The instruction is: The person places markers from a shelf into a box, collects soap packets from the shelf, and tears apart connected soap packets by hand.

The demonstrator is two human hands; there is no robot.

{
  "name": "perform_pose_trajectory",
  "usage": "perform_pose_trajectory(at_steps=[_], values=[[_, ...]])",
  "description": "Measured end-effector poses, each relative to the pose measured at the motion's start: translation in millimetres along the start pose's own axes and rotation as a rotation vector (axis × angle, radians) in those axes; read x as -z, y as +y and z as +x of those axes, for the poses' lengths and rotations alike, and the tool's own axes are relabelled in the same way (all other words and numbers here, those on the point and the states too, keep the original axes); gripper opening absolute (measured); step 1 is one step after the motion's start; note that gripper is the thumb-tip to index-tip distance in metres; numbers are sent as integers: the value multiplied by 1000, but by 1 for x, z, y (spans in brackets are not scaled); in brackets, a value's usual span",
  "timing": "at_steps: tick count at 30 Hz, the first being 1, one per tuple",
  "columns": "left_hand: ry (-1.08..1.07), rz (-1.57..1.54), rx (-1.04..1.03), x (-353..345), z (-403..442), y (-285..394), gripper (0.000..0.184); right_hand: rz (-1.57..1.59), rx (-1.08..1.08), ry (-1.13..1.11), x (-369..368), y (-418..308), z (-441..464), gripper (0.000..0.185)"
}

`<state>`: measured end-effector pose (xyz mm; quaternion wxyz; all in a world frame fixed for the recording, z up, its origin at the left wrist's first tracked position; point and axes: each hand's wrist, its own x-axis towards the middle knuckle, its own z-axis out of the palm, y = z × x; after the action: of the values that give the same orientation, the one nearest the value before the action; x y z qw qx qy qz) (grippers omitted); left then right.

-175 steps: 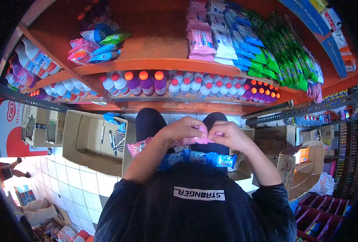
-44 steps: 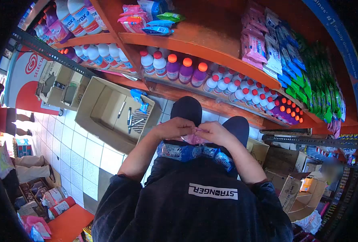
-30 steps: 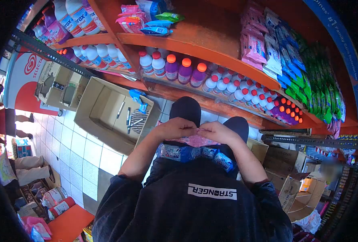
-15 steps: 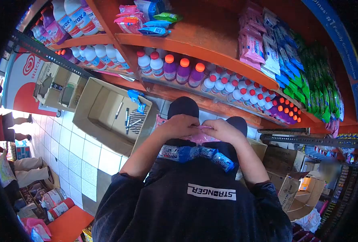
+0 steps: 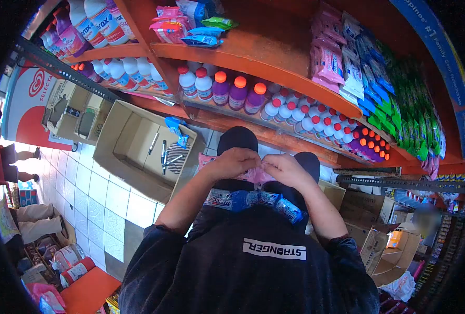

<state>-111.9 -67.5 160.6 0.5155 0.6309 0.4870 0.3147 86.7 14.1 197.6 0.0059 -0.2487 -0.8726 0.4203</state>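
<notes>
Over my lap, my left hand (image 5: 236, 163) pinches a pink plastic soap packet (image 5: 257, 177), fingers curled at its upper edge. Close beside it, my right hand (image 5: 283, 169) pinches the same packet's edge with thumb and fingertips. Another pink part (image 5: 206, 159) shows left of my left hand; whether it belongs to the same packet I cannot tell. A row of blue Bioderm soap packets (image 5: 226, 200) lies across my lap, against my dark shirt, just below the hands. Both knees (image 5: 237, 140) stick out beyond my hands.
An open cardboard box (image 5: 138, 172) with pens and a blue wrapper stands on the tiles at left. Ahead, orange shelves (image 5: 253, 63) hold bleach bottles (image 5: 237, 93) and hanging soap packets (image 5: 327, 65). More cartons (image 5: 394, 256) stand at right. Another person's legs (image 5: 36, 214) show at far left.
My hands have shifted slightly on the pink packet, with the right fingertips now pinched closer to the left hand. More pink shows left of my left hand. The blue packets stay in place.
</notes>
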Motion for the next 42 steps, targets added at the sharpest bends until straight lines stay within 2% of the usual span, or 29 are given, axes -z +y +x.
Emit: perform_pose_trajectory(at_steps=[3, 6, 9, 12, 15, 18, 24, 30, 36, 39, 42], values=[[47, -165, 14, 0, 0, -3, 22, 86, 48, 75, -3, 2, -1, 20], [-30, -260, 195, 9, -3, 18, 23, 61, 31, 36, 2, -1, 0, 21], [-131, 4, 204, 19, -2, 32, 30, -18, 7, -37, 6, -2, 0, 24], [-135, 347, 93, 11, 8, 11, 37, -152, -66, -45, 3, -4, 0, 26], [-152, 382, 202, 6, 14, 10, 39, -184, -93, -27, 2, -5, 0, 25], [-159, 394, 118, 8, 15, 15, 35, -140, -44, -38, 0, 4, -2, 23], [-155, -61, 73, 16, 9, 11, 21, 18, 93, 21, 4, 1, -3, 17], [-166, -205, 124, 23, 7, 23, 19, -8, 116, 125, 6, -8, -5, 18], [-208, -370, 54, 16, 13, 2, 15, 30, 153, 156, 5, -4, -6, 23], [-259, -390, 93, 16, 14, 3, 18, 104, 113, 78, 8, -1, -7, 24], [-320, -144, 211, 22, 15, 19, 28, 85, 38, -45, 12, -1, -8, 27]])
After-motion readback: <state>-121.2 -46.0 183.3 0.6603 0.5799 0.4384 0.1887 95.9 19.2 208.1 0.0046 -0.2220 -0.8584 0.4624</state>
